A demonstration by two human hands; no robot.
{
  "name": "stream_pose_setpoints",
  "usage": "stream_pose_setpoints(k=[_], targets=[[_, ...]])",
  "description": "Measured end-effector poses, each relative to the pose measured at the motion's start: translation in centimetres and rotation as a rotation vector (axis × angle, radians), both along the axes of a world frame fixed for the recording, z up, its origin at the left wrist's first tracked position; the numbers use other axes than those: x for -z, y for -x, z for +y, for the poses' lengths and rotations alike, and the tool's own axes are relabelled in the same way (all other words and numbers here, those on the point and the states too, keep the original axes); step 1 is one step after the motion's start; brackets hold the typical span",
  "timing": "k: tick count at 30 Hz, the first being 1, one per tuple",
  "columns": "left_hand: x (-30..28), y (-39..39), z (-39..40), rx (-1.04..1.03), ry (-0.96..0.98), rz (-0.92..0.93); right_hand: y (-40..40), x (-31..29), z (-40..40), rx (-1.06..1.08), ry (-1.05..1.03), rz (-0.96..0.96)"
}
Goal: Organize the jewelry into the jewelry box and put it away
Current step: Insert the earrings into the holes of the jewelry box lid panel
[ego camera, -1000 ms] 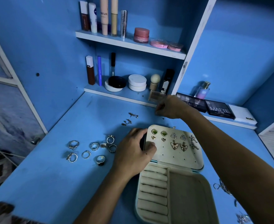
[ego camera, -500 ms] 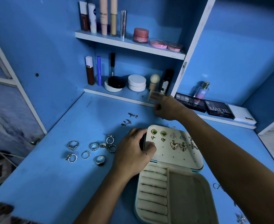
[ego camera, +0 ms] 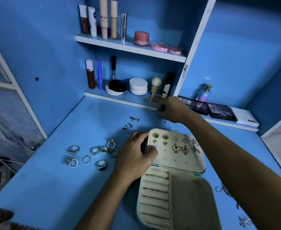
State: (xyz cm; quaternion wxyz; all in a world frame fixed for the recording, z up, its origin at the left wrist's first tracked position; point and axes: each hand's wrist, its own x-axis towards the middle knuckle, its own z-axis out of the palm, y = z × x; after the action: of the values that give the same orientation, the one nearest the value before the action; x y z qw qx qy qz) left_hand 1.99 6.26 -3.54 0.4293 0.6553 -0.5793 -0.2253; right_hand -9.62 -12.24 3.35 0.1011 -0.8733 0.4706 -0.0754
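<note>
— On the blue desk, why is my left hand clamped on the jewelry box?
— I've curled its fingers round the left edge of the raised earring panel to keep the open box steady, I'd judge, while pairs are pinned on.
— And my right hand?
— Beyond the box, near the lower shelf, fingers bent inward. I can't tell whether they pinch anything.
— What's left?
— Loose earrings lie just behind the box, and the rings sit left of it, none yet in the ring rolls.
</note>
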Motion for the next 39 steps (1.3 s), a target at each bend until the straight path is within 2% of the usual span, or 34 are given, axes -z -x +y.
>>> stream_pose_setpoints(k=[8,15,28,34,39], targets=[[-0.3,0.0,0.1,0.002,0.002,0.017,1.6,0.0,0.2,-0.03,-0.003,-0.103],[-0.4,-0.1,0.2,0.015,0.031,0.065,3.8,-1.0,1.0,0.072,-0.076,-0.212],[-1.0,-0.3,0.9,0.055,0.127,0.125,10.9,-2.0,3.8,0.292,-0.342,-0.635],[-1.7,-0.2,1.5,0.089,0.154,0.17,12.9,-2.0,4.9,0.293,-0.33,-0.688],[-2.1,-0.7,2.2,0.116,0.246,0.064,13.1,-2.2,5.6,0.272,-0.332,-0.692]])
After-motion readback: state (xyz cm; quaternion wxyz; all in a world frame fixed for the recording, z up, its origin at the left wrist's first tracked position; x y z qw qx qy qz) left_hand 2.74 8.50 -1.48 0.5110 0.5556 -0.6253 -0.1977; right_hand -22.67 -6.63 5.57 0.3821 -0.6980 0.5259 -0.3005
